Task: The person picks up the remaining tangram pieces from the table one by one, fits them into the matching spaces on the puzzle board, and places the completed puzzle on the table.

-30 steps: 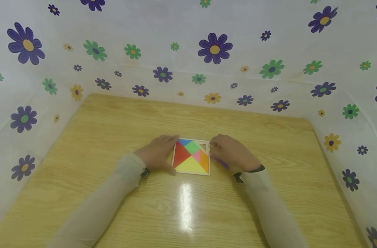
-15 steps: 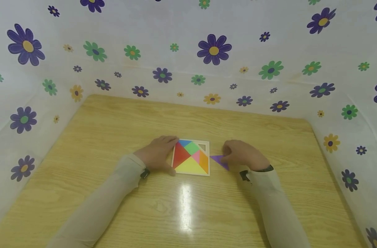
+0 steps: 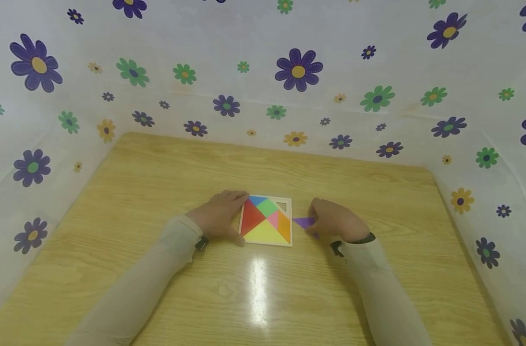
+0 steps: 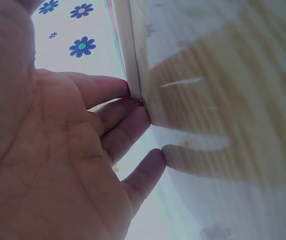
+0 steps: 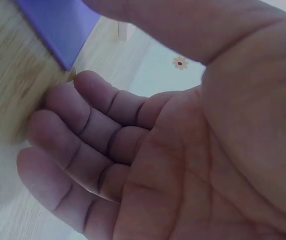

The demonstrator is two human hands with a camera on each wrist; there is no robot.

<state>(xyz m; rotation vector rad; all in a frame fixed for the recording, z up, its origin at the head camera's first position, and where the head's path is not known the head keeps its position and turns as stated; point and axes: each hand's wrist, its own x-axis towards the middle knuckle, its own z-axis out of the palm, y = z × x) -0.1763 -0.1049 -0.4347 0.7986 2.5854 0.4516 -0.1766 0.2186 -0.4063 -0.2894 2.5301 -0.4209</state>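
A square tangram tray (image 3: 268, 244) with a pale rim lies on the table. Red, blue, green, pink, orange and yellow pieces sit in it, and a small triangular gap (image 3: 282, 206) shows at its upper right. My left hand (image 3: 217, 215) rests at the tray's left side, fingers by the upper corner and thumb by the lower. In the left wrist view, fingertips (image 4: 142, 115) touch the tray's edge and the table. Just right of the tray, a purple triangle (image 3: 303, 222) lies flat, partly covered by my right hand (image 3: 338, 220). Its thumb overlaps the triangle; its fingers curve loosely beside a corner.
The wood-grain table (image 3: 193, 288) extends around the tray on all sides. A white cloth with printed flowers (image 3: 245, 72) stands behind it and along both sides. Light reflects from the table (image 3: 258, 288) in front of the tray.
My right hand has drawn back rightwards from the tray's right edge to the purple triangle, which was mostly hidden before. The left hand and the tray stay in place.
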